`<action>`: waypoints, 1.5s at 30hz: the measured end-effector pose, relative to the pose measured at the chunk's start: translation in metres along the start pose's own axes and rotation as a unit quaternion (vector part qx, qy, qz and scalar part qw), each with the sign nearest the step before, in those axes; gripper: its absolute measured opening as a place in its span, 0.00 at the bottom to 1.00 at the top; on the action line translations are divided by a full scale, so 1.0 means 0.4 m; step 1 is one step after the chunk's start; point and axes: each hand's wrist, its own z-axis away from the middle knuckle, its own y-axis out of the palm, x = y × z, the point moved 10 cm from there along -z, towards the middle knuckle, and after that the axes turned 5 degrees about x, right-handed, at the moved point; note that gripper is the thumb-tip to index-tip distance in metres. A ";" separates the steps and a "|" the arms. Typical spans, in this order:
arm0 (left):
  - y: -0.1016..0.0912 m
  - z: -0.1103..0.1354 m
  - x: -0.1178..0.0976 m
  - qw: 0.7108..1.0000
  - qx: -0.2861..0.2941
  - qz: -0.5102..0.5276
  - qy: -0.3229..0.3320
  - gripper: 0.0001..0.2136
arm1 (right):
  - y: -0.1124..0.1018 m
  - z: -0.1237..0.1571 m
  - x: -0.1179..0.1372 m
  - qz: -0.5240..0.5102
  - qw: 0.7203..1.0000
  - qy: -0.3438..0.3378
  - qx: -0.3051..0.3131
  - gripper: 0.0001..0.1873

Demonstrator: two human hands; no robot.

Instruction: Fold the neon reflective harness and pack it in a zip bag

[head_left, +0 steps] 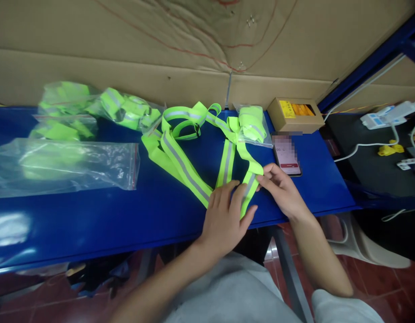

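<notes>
A neon-yellow reflective strap vest (pixel 184 162) with grey stripes is spread in loops on the blue table, a black buckle on one loop. My left hand (pixel 225 215) lies palm down over the vest's near end, fingers stretched and the thumb apart, hiding where the straps meet. Just to its right, my right hand (pixel 280 188) pinches the edge of one strap between thumb and fingers. Behind the straps, a clear bag (pixel 252 124) holds another folded yellow vest and touches the loops.
Several clear bags of yellow vests (pixel 127 110) sit along the back left of the table (pixel 153 224). A flat zip bag (pixel 110 166) lies in front of them. At the right are a phone (pixel 287 154) and an open cardboard box (pixel 296 116) with orange-yellow contents.
</notes>
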 end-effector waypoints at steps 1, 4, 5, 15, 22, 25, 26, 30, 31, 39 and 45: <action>-0.007 -0.011 0.013 1.000 -0.009 0.002 -0.026 0.19 | 0.009 0.000 -0.010 -0.055 0.998 0.022 0.010 0.15; -0.001 -0.040 0.042 0.996 0.017 -0.009 -0.082 0.16 | 0.029 0.002 -0.035 -0.163 0.984 0.067 0.018 0.17; 0.004 -0.047 0.048 0.995 0.035 -0.001 -0.090 0.16 | 0.036 0.002 -0.041 -0.181 0.980 0.078 0.025 0.18; 0.018 -0.065 0.061 0.966 0.161 0.193 -0.054 0.11 | 0.110 -0.012 -0.079 -0.266 0.953 0.134 0.057 0.34; -0.002 -0.056 0.066 0.993 0.089 0.063 -0.048 0.16 | 0.098 -0.054 -0.037 -0.188 0.976 0.072 -0.084 0.36; -0.029 -0.060 0.054 0.997 0.057 -0.019 -0.043 0.17 | 0.099 -0.069 -0.033 -0.175 0.977 0.081 -0.088 0.36; -0.038 -0.062 0.050 0.997 0.049 -0.044 -0.043 0.17 | 0.098 -0.072 -0.034 -0.176 0.977 0.083 -0.091 0.36; -0.064 -0.071 0.037 0.994 0.031 -0.095 -0.040 0.14 | 0.094 -0.075 -0.045 -0.180 0.974 0.087 -0.104 0.34; -0.064 -0.074 0.035 0.995 0.034 -0.093 -0.035 0.13 | 0.094 -0.075 -0.048 -0.179 0.974 0.091 -0.105 0.34; -0.019 -0.071 0.054 0.993 0.109 0.033 -0.019 0.13 | 0.108 -0.083 -0.067 -0.220 0.960 0.138 -0.106 0.35; -0.010 -0.065 0.054 0.983 0.149 0.100 -0.023 0.14 | 0.113 -0.087 -0.055 -0.244 0.953 0.134 -0.117 0.35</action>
